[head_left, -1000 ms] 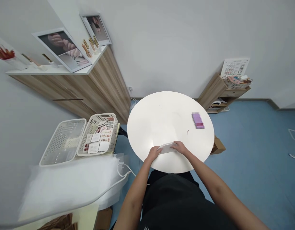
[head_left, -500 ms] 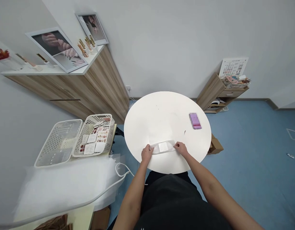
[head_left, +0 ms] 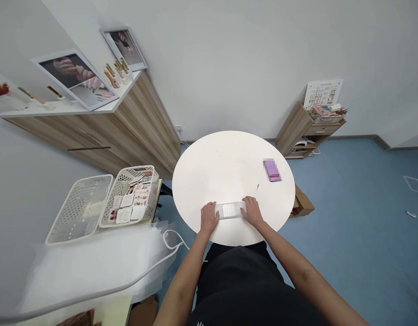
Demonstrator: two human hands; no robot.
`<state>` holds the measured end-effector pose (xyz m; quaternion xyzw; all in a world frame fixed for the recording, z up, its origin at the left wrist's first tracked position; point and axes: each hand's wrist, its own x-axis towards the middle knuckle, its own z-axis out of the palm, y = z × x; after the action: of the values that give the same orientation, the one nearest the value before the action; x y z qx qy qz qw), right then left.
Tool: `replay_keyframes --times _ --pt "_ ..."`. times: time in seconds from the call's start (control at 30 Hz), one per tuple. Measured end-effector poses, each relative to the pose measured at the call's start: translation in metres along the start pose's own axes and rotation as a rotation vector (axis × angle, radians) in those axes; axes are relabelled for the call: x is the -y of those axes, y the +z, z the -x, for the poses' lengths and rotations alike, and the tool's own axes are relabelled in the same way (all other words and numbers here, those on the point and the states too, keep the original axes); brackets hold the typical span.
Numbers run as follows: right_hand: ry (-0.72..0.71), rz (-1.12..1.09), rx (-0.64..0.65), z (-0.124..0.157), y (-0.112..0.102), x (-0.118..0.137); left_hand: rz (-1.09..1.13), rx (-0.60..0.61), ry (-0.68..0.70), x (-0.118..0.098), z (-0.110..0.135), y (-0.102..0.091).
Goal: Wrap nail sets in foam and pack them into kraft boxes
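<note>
A flat white packet (head_left: 229, 210) of thin, translucent material lies on the near part of the round white table (head_left: 225, 167), with a paler square label at its middle. My left hand (head_left: 209, 218) covers its left end and my right hand (head_left: 252, 212) its right end, fingers pointing away from me. Further right on the tabletop lies a small purple box (head_left: 272, 170), pixelated and well away from both hands. A tiny dark speck (head_left: 258, 186) sits near the box.
To the left stand two white perforated plastic baskets (head_left: 79, 209), one (head_left: 130, 197) holding printed cards. A wooden cabinet (head_left: 141, 117) with framed photos rises behind them. A low wooden shelf unit (head_left: 297, 131) and a cardboard box (head_left: 303, 204) sit beyond the table on the blue floor.
The packet has gone from tilted in my hands to lying flat on the table. My hands have moved closer together and pressed down on its ends. The view has shifted slightly.
</note>
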<state>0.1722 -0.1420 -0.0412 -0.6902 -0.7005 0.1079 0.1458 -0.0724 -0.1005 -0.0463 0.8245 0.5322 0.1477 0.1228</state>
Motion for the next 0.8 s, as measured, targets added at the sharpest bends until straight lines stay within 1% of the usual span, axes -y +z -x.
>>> replay_keyframes --times 0.07,0.1,0.13,0.2,0.27,0.33,0.4,0.5,0.57,0.67,0.73,0.8 --pt "-0.204 0.032 0.111 -0.005 0.002 0.010 -0.022 0.075 0.224 -0.005 0.003 0.005" --pt "-0.263 0.050 0.174 -0.006 0.005 0.014 -0.034 0.120 0.285 -0.008 0.005 0.009" --pt "-0.287 0.067 0.230 -0.007 0.009 0.018 -0.048 0.158 0.306 -0.009 0.006 0.012" --pt "-0.262 0.090 0.302 -0.005 0.018 0.023 -0.074 0.204 0.271 -0.011 0.007 0.018" --pt "-0.233 0.096 0.320 -0.002 0.025 0.024 -0.082 0.226 0.239 -0.011 0.007 0.022" --pt "-0.237 0.083 0.319 0.001 0.026 0.022 -0.079 0.236 0.251 -0.012 0.007 0.022" --pt "-0.250 0.053 0.339 0.002 0.023 0.019 -0.074 0.244 0.283 -0.011 0.007 0.019" --pt "-0.242 -0.011 0.424 -0.002 0.012 0.015 -0.055 0.275 0.329 -0.009 0.004 0.013" --pt "-0.218 -0.062 0.494 -0.007 0.005 0.014 -0.031 0.322 0.343 -0.005 0.000 0.009" --pt "-0.179 -0.137 0.569 -0.011 -0.004 0.011 0.040 0.417 0.324 0.001 -0.007 0.003" --pt "-0.148 -0.199 0.572 -0.011 -0.008 0.007 0.114 0.482 0.299 0.003 -0.013 -0.002" --pt "-0.082 -0.294 0.549 -0.011 -0.009 0.001 0.209 0.533 0.260 0.003 -0.019 -0.007"
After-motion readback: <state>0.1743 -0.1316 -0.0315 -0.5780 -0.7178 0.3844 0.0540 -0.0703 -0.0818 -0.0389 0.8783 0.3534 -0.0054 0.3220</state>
